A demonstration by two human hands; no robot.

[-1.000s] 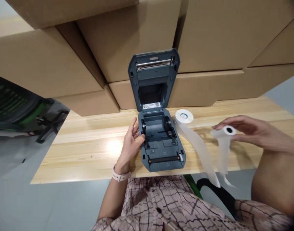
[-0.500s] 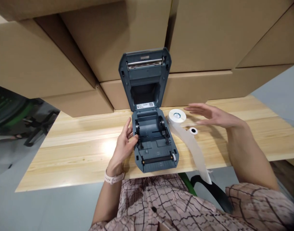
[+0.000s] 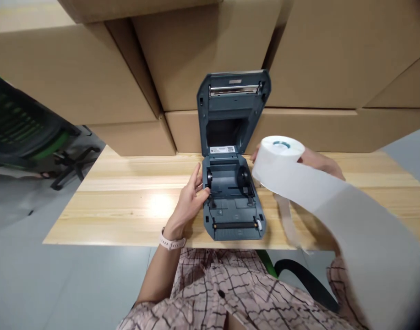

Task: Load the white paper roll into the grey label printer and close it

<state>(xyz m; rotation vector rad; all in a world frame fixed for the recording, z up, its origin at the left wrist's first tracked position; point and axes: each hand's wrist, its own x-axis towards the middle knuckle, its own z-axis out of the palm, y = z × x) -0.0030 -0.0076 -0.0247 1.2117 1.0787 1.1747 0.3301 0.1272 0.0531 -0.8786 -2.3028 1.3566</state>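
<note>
A dark grey label printer stands on the wooden table with its lid raised, showing the roll holders and a black roller inside. My left hand grips the printer's left side, thumb over the rim. Beside the printer's right edge, my right hand holds a white label roll up off the table. Most of that hand's fingers are hidden behind the roll. A long strip of the roll's paper curves toward the lower right, blurred near the frame edge. Below the roll, a narrower pale strip shows on the table.
Large cardboard boxes stand stacked along the back of the table, close behind the raised lid. A green and black chair is on the floor at left. A black chair armrest is at the lower right.
My right hand has taken hold of the label roll and lifted it, its paper strip now sweeping up to the right. My left hand stays on the printer. The view has shifted left.
</note>
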